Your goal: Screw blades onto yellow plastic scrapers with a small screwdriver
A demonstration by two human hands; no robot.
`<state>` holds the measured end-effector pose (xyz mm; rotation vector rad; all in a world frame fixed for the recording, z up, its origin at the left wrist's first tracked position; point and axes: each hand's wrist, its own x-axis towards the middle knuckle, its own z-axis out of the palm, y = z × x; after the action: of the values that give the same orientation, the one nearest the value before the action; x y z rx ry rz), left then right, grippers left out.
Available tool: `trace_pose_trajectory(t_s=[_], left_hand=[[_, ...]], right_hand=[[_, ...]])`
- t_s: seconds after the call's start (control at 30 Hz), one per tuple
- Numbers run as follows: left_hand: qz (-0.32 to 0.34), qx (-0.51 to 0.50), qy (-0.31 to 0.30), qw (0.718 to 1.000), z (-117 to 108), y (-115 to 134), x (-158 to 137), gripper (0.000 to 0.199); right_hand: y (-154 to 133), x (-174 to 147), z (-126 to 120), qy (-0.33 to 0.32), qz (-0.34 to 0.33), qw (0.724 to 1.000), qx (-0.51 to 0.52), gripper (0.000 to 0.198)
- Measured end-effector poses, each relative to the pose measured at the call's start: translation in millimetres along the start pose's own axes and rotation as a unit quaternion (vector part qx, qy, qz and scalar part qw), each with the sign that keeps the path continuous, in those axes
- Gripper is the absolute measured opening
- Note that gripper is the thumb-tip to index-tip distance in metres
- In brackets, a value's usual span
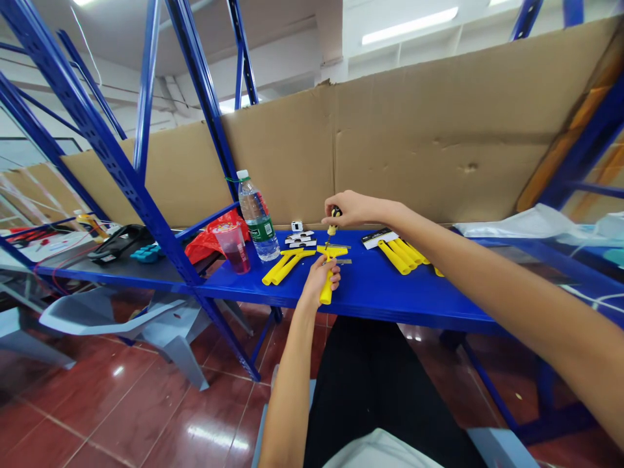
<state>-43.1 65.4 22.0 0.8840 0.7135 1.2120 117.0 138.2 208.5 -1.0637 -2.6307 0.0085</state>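
My left hand is wrapped round the handle of a yellow T-shaped scraper, its head pointing away from me over the blue table. From above, my right hand grips a yellow-and-black screwdriver. The screwdriver stands upright with its tip down at the scraper's head; whether it sits in a screw is too small to tell. Thin metal blades show beside the head. Two more yellow scrapers lie to the left of my left hand. Several yellow handles lie together on the right, partly behind my right forearm.
Small black-and-white packets lie at the back of the blue table. A water bottle and a cup of red drink stand on the left, beside a red plastic bag. Cardboard walls the back edge; a blue post rises at left.
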Motion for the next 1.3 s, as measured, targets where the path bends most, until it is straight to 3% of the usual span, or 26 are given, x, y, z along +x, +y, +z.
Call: trace_pose_trajectory(t_s=[0.17, 0.23, 0.33, 0.4, 0.53, 0.7, 0.8, 0.87, 1.0, 1.07, 1.13, 1.23, 1.3], left_hand=[[0.002, 0.004, 0.007, 1.000, 1.5, 0.0, -1.5, 0.058], [0.005, 0.006, 0.011, 1.000, 1.8, 0.3, -2.3, 0.059], [0.010, 0.005, 0.015, 1.000, 1.9, 0.9, -2.9, 0.060], [0.011, 0.004, 0.013, 1.000, 2.0, 1.3, -3.0, 0.060], [0.008, 0.003, 0.007, 1.000, 3.1, 1.8, -3.0, 0.060], [0.006, 0.001, 0.004, 1.000, 4.0, 3.2, -4.3, 0.061], [0.005, 0.004, 0.000, 1.000, 3.8, 3.7, -5.1, 0.059], [0.005, 0.006, -0.001, 1.000, 3.7, 3.8, -5.5, 0.059], [0.007, 0.007, 0.003, 1.000, 4.0, 4.1, -6.0, 0.059], [0.007, 0.007, 0.005, 1.000, 4.5, 4.5, -6.4, 0.059], [0.007, 0.007, 0.004, 1.000, 5.1, 5.1, -6.7, 0.059], [0.007, 0.009, 0.002, 1.000, 5.6, 5.8, -6.7, 0.058], [0.009, 0.012, 0.005, 1.000, 5.2, 5.8, -6.0, 0.058]], right_hand=[[-12.7, 0.9, -16.3, -0.048, -0.031, 0.998, 0.011, 0.016], [-15.8, 3.8, -21.5, -0.061, -0.015, 0.998, -0.008, 0.023], [-16.3, 9.1, -25.4, -0.109, 0.063, 0.990, -0.069, 0.045], [-13.5, 10.4, -27.1, -0.122, 0.055, 0.988, -0.080, 0.048], [-7.3, 6.0, -30.1, -0.102, -0.042, 0.993, -0.050, 0.031], [-7.5, 4.4, -26.3, -0.066, 0.015, 0.994, -0.082, 0.037], [-2.8, 9.1, -22.2, -0.064, -0.045, 0.996, -0.029, 0.026], [2.7, 13.0, -18.9, -0.037, -0.066, 0.997, -0.002, 0.030], [10.5, 19.4, -12.0, 0.003, -0.010, 1.000, -0.027, 0.041], [9.6, 21.8, -10.3, -0.015, -0.040, 0.999, 0.001, 0.030], [5.4, 24.5, -10.2, -0.011, -0.061, 0.998, 0.022, 0.032], [-1.5, 27.5, -12.8, -0.008, 0.000, 1.000, 0.007, 0.033], [-0.7, 25.3, -16.3, -0.039, 0.016, 0.999, 0.026, 0.028]])
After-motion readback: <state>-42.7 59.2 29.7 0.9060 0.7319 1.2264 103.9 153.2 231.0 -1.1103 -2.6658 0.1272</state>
